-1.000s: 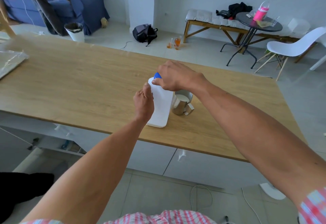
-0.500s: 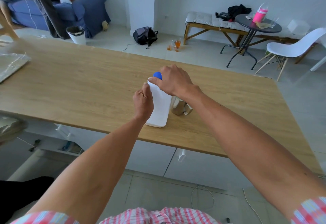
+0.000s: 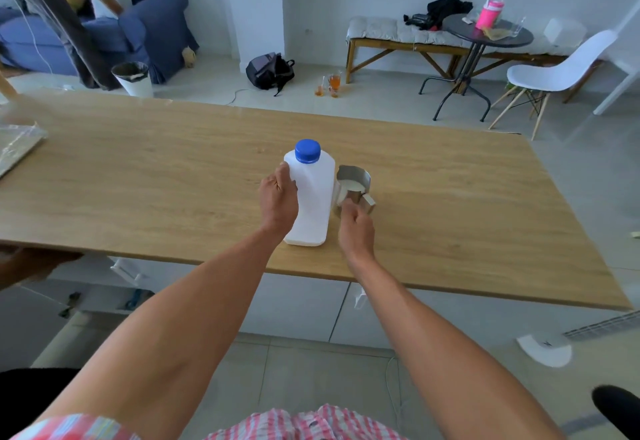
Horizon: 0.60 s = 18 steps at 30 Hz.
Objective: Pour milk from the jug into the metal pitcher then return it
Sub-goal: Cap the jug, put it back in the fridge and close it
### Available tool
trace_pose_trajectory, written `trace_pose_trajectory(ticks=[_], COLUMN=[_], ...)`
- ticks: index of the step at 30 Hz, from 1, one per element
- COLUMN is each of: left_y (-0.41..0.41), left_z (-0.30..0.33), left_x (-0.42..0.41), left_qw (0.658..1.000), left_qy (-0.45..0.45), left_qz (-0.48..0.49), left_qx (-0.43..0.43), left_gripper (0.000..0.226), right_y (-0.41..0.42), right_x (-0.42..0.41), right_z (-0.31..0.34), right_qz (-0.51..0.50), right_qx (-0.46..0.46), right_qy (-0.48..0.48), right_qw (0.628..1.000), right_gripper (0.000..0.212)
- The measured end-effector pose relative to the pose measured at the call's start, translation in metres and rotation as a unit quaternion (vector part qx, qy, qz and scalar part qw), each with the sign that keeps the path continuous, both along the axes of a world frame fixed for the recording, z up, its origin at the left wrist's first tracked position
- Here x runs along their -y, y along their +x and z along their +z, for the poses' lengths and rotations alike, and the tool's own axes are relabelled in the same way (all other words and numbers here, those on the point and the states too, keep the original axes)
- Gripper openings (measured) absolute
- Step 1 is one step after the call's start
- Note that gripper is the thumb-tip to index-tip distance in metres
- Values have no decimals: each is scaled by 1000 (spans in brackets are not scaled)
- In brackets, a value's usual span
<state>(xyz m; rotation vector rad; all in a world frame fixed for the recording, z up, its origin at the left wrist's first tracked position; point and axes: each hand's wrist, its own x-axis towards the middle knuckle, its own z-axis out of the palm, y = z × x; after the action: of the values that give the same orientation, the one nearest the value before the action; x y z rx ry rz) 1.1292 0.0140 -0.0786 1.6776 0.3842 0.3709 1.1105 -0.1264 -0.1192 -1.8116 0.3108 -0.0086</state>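
Note:
A white plastic milk jug (image 3: 313,197) with a blue cap (image 3: 307,151) stands upright on the wooden table (image 3: 138,180), near its front edge. My left hand (image 3: 278,199) grips the jug's left side. Just right of the jug stands a small metal pitcher (image 3: 353,185) with milk in it, its handle turned to the right. My right hand (image 3: 356,228) hovers in front of the pitcher, fingers loosely curled, holding nothing; whether it touches the pitcher I cannot tell.
A plastic-wrapped flat object (image 3: 17,145) lies at the table's left edge. Beyond the table are a white bin (image 3: 133,78), a blue sofa (image 3: 104,24), a backpack (image 3: 270,69), glasses on the floor (image 3: 329,85), a round black table (image 3: 485,34) and a white chair (image 3: 561,72).
My right hand has left the blue cap and dropped down to the front of the pitcher. The cap now shows fully. My left hand still holds the jug.

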Motion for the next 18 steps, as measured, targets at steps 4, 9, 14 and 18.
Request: trace_pose_trajectory(ticks=[4,9,14,18], left_y=[-7,-16,-25,-30], left_z=[2,10,25,33], left_x=[0,0,1,1], left_qw=[1000,1000,999,999], left_qy=[5,-15,-30,-31], left_qz=[-3,-4,-1,17], left_qx=[2,14,24,42], left_gripper=[44,50,51,56], right_y=[-1,6,11,14], right_x=[-5,-16,-28,-33], right_z=[-10,-15,-8,-1], right_qz=[47,121,93,88], right_qx=[-112,-147,-137,-127], right_qy=[70,147,213,214], right_qw=[990,971,963,965], right_gripper=[37,65,58,42])
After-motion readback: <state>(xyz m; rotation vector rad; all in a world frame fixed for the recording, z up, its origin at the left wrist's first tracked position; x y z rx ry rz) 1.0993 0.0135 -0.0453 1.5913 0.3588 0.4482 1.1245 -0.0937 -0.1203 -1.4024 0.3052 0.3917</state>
